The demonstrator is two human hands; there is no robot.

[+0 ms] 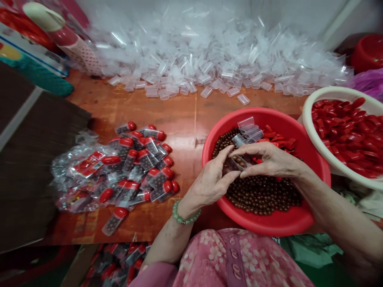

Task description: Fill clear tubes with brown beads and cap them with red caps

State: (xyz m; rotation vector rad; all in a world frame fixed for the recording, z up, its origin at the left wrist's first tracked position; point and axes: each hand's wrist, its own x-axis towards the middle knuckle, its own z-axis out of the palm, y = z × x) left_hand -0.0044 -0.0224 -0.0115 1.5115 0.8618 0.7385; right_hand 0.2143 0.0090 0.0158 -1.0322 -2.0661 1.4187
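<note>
Blouse (206,255) at six o'clock — my left hand (211,177) and right hand (269,159) pinch a bead-filled tube (238,162); a slip would spill it.

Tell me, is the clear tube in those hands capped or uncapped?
Uncapped: the clear plastic tube has no red cap, and brown beads show at its open end.

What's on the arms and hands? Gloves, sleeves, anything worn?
No gloves: both hands are bare. The left hand has a green bead bracelet at the wrist, and a pink floral sleeve shows low on that arm. The right hand and right forearm show nothing worn. No cables or markings visible.
</note>
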